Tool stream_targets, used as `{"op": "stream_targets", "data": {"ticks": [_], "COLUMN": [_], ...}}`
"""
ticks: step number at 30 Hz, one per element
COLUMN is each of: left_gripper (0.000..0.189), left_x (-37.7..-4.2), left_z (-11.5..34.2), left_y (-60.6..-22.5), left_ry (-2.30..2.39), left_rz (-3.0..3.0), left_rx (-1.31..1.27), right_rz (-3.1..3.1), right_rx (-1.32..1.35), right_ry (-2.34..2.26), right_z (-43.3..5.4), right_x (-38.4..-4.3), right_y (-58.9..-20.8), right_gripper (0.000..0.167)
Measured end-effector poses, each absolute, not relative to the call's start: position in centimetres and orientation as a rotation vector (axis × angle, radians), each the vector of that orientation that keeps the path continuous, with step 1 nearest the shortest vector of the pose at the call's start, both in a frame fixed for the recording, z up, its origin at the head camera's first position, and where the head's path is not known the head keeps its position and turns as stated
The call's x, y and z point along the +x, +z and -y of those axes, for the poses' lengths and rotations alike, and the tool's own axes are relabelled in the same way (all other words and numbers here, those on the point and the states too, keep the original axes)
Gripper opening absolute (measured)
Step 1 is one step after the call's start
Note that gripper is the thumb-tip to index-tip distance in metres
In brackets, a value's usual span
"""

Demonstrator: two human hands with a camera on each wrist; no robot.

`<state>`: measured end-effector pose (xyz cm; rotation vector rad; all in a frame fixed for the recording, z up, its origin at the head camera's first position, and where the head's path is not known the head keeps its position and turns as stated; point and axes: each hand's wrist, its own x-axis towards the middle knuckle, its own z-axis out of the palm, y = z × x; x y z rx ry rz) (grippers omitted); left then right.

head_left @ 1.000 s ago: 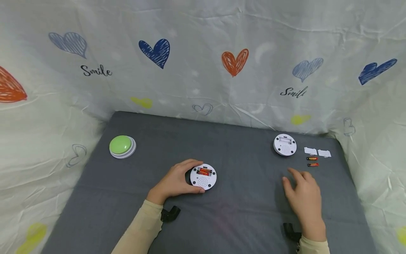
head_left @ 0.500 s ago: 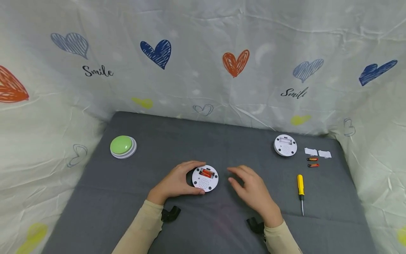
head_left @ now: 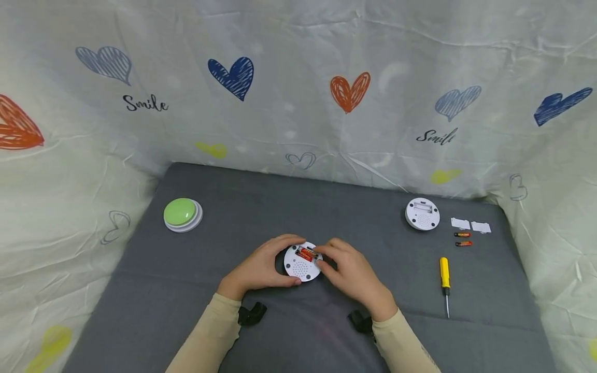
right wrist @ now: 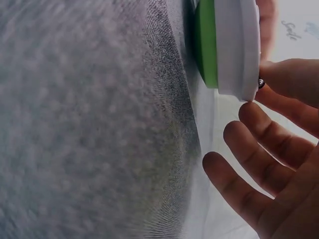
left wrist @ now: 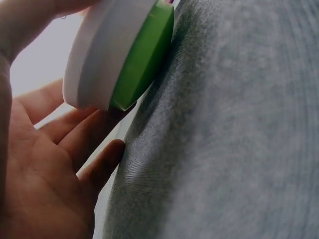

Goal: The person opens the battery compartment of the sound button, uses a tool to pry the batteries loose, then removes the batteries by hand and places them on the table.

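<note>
My left hand grips the edge of a round white buzzer button, thumb on the near side and fingers on the far side. Its underside faces up, showing an open battery bay with red-and-black batteries. In the left wrist view its green dome points down toward the cloth. My right hand reaches in from the right, thumb and index finger pinching one battery at its right end. A shiny battery end shows beside the thumb in the right wrist view; the other fingers are spread below.
A second white buzzer lies bottom up at the back right, its bay empty. Beside it are two white covers and two loose batteries. A yellow-handled screwdriver lies at right. A green-domed buzzer stands at left.
My right hand has moved left from beside the screwdriver, uncovering it, to the batteries in the held buzzer. My left hand keeps its grip, with the buzzer slightly turned.
</note>
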<state>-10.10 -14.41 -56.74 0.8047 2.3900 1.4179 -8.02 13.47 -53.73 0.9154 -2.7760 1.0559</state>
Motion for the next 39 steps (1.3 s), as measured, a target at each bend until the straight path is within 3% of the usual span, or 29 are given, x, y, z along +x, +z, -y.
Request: {"op": "stream_targets", "data": {"ticks": [14,26,33,39], "left_gripper": [0.082,0.074,0.071,0.082], "left_x": [-10.2,-10.3,-10.3,-10.2], "left_z": [14.7,14.7,14.6,14.5], "left_y": [-56.6,-56.6,-56.5,-56.7], "left_ry": [1.448,1.486,1.469,1.469], "left_rz": [-2.389,-2.344,-2.379,-2.367], "left_rx": [0.831,0.840,0.875,0.846], "right_rz": [2.816,2.886,2.878,2.869], "right_rx": [0.880,1.006,1.069,1.092], "right_ry": [1.037,1.138,1.103,1.099], "right_z": [-13.5,-13.9,-13.9,-13.9], "right_x": [-8.1,-8.8,-8.9,-9.0], "right_y": [-53.9,-53.5,-53.4,-53.5], "right_gripper": [0.020,0.050,0.047,0.041]}}
